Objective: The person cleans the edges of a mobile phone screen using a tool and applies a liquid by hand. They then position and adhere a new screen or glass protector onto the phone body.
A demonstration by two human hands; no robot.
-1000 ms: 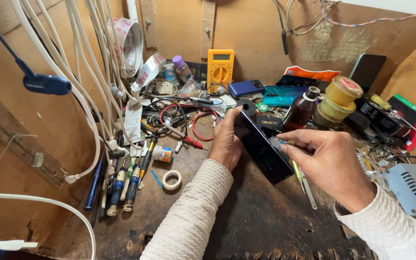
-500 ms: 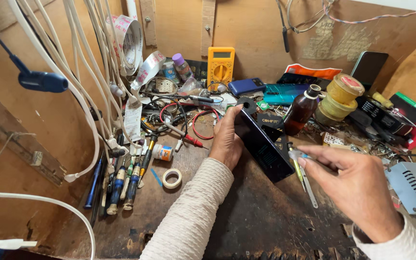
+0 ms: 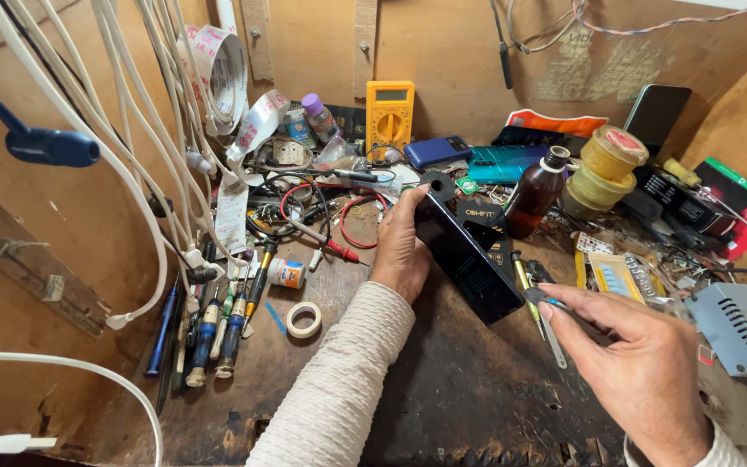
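Note:
My left hand (image 3: 401, 246) grips a dark smartphone (image 3: 467, 259) by its far edge, holding it tilted over the dark wooden workbench (image 3: 443, 389). My right hand (image 3: 637, 367) is at the phone's near right corner, pinching a small thin tool (image 3: 536, 297) with a blue tip between thumb and fingers. A pair of metal tweezers (image 3: 553, 333) lies on the bench just under that hand. Both sleeves are cream knit.
A yellow multimeter (image 3: 389, 114) leans on the back wall. A brown bottle (image 3: 536, 192), yellow tape rolls (image 3: 607, 169), more phones (image 3: 657, 112), red test leads (image 3: 339, 227), a white tape roll (image 3: 304, 320), screwdrivers (image 3: 218, 324) and hanging white cables (image 3: 123, 147) crowd the bench. A grey vented case (image 3: 741, 329) sits right.
My right hand has slid from the middle of the phone down to its near right corner and drawn back toward me. The left hand keeps the phone in place.

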